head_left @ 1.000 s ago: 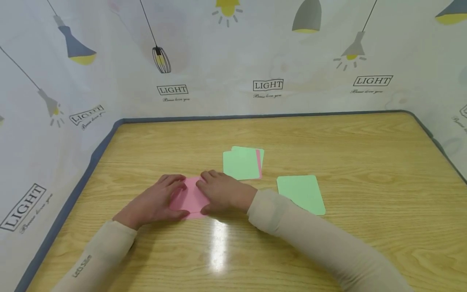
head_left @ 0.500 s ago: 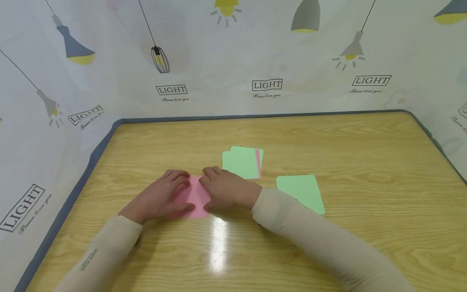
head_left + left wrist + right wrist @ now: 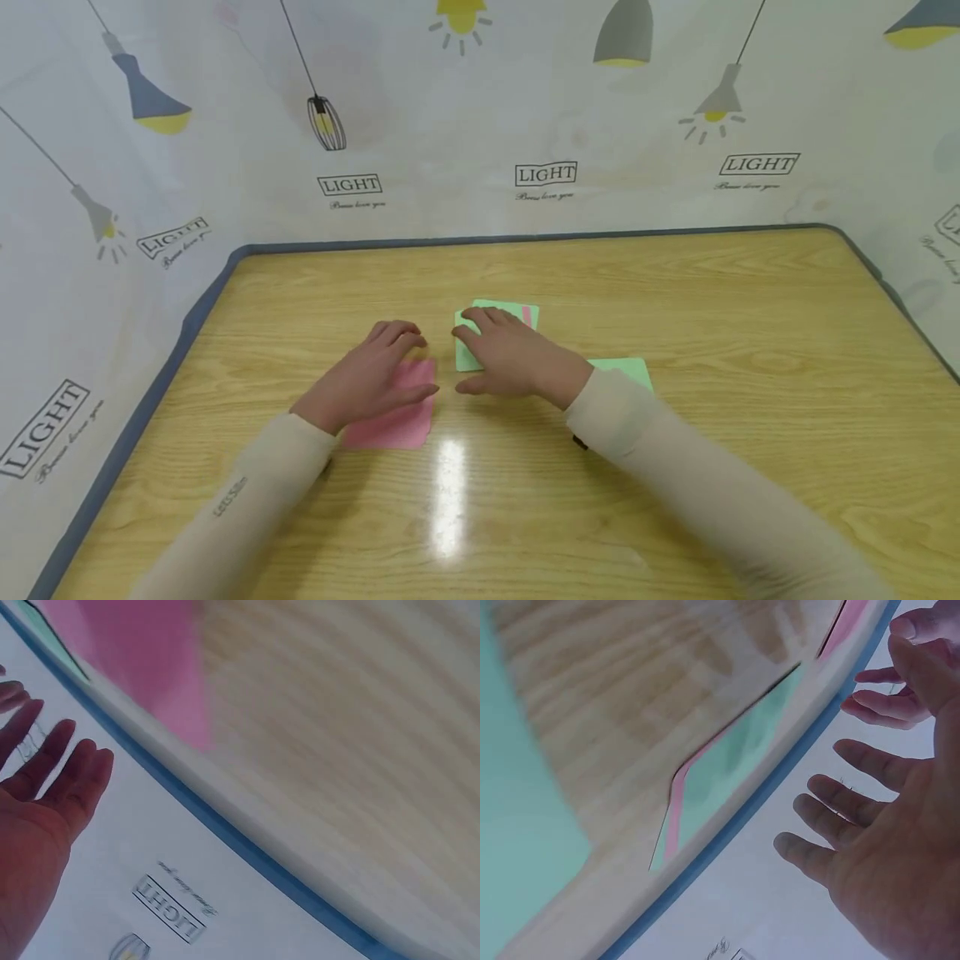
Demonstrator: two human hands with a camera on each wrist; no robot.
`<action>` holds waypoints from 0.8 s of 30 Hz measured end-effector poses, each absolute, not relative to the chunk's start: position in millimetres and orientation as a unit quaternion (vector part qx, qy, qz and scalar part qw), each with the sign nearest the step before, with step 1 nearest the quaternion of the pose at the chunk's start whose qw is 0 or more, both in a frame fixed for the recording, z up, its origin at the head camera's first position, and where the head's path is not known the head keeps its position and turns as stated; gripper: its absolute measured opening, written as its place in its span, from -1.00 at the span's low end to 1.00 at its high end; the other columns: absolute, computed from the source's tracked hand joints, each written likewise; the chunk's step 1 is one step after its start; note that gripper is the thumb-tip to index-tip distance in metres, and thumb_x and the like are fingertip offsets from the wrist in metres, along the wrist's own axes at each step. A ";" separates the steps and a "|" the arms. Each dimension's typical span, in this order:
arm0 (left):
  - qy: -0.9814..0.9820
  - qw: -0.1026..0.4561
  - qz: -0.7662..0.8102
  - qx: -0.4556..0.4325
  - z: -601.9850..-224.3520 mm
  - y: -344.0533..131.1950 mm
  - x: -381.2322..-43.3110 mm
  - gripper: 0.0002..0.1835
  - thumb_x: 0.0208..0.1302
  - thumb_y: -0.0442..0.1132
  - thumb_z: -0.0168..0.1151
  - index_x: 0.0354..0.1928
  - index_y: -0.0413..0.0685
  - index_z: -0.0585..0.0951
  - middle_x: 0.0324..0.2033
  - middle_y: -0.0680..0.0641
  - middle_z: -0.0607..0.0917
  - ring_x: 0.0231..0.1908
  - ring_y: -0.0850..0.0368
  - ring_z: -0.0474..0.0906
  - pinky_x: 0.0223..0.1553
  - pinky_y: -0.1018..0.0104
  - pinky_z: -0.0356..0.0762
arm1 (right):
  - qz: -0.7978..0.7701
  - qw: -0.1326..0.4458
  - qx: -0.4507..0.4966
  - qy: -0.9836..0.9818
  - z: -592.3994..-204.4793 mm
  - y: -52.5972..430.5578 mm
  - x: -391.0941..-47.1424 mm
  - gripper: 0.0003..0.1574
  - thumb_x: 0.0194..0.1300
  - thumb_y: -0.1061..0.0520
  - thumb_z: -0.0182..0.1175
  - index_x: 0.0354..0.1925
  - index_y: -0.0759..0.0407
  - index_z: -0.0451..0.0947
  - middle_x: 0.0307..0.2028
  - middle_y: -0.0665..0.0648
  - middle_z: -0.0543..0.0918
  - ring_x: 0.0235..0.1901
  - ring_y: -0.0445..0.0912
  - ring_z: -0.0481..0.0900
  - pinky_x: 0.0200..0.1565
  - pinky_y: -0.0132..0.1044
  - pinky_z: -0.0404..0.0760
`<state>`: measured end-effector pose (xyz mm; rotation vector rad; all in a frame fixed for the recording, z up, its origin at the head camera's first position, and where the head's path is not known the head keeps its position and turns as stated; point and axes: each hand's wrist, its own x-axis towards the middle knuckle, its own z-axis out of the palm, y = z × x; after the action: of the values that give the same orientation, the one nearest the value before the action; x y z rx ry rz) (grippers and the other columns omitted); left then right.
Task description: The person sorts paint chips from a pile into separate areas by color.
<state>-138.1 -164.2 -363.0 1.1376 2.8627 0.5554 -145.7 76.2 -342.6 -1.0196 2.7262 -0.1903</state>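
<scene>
A pink square card with rounded corners lies on the wooden table. My left hand hovers above its left and upper part, fingers spread and bent loosely, holding nothing. The left wrist view shows that hand apart from the pink card. Over a stack of green cards, with a pink strip showing near its right side, hangs my right hand, which partly hides it. In the right wrist view the right hand's fingers are parted, well clear of the green stack.
Another green card lies to the right, partly covered by my right forearm and sleeve. The wooden table has a blue-grey edge, with a white lamp-printed wall covering behind and at the sides.
Both hands have come off the pink card. The left rose slightly up and to the right; the right moved right, over the green stack. The pink card, two-layered at first, now looks squared up.
</scene>
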 end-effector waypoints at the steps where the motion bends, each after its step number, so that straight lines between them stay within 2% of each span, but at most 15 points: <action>1: 0.914 0.004 0.180 0.364 -362.5 -158.5 -139.9 -0.37 0.20 0.06 0.38 0.10 -0.31 0.50 0.13 -0.17 0.43 0.17 -0.09 0.31 0.15 0.05 0.41 | -0.063 0.109 -0.343 0.931 -341.7 80.5 -147.0 -0.04 0.31 -0.33 0.18 0.42 0.19 0.21 0.42 0.23 0.13 0.41 0.16 0.07 0.38 -0.02 0.05; 5: 0.917 0.007 0.175 0.359 -359.8 -134.3 -146.3 -0.37 0.17 -0.02 0.42 0.10 -0.36 0.50 0.09 -0.19 0.43 0.13 -0.10 0.33 0.12 0.11 0.43 | -0.061 0.101 -0.325 0.938 -341.4 96.5 -153.0 -0.01 0.27 -0.30 0.25 0.41 0.23 0.22 0.36 0.26 0.21 0.37 0.17 0.15 0.33 0.03 0.18; 10: 0.926 0.021 0.133 0.354 -360.5 -111.6 -156.5 -0.31 0.16 -0.02 0.43 0.16 -0.38 0.45 0.11 -0.24 0.41 0.13 -0.13 0.33 0.13 0.13 0.43 | -0.065 0.102 -0.301 0.946 -345.4 111.6 -161.1 0.00 0.22 -0.23 0.34 0.38 0.30 0.25 0.31 0.30 0.26 0.32 0.19 0.21 0.27 0.05 0.28; 15: 0.936 0.044 0.103 0.335 -364.9 -100.2 -165.9 -0.22 0.14 0.05 0.43 0.23 -0.37 0.42 0.17 -0.28 0.38 0.14 -0.17 0.30 0.14 0.11 0.42 | -0.068 0.123 -0.277 0.951 -349.1 122.3 -167.7 0.02 0.22 -0.22 0.34 0.38 0.34 0.23 0.32 0.31 0.24 0.32 0.19 0.20 0.27 0.06 0.28; 24: 0.940 0.103 0.091 0.311 -373.0 -94.4 -174.7 -0.10 0.15 0.16 0.39 0.33 -0.33 0.32 0.34 -0.35 0.24 0.33 -0.26 0.15 0.27 0.01 0.28 | -0.083 0.142 -0.269 0.949 -354.8 133.3 -173.0 0.04 0.20 -0.21 0.37 0.37 0.37 0.22 0.36 0.34 0.21 0.35 0.20 0.18 0.32 0.02 0.21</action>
<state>-174.7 -94.4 -373.0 0.9178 2.7745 0.2676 -173.0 133.3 -354.8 -0.7763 2.7392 -0.2399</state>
